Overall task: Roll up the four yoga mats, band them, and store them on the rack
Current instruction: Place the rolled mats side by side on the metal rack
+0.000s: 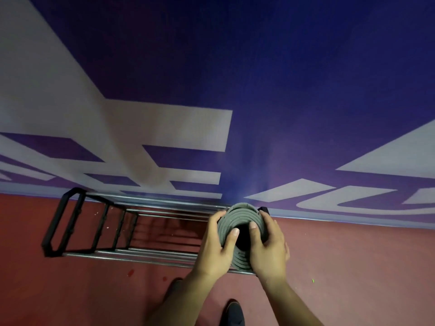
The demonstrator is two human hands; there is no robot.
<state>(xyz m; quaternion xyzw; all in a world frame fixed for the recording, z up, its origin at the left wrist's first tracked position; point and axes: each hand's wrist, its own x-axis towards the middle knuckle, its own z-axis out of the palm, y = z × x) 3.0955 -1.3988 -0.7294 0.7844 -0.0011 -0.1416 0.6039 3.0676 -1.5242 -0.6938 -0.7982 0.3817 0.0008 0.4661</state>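
Ahead of me, rack (131, 228) standing on floor (353, 255) against wall (282, 90); rolled mat (239, 215) standing on end at rack's right end, my left hand (216, 249) and right hand (268, 251) flanking it.

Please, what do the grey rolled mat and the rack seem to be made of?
Grey rolled yoga mat: probably soft foam or rubber, matt; thick layers coil in a spiral without shine. Rack of silver bars and black end frames: bars look like polished metal tubes, with bright streaks; the frames are matt black, painted metal or plastic, unclear.
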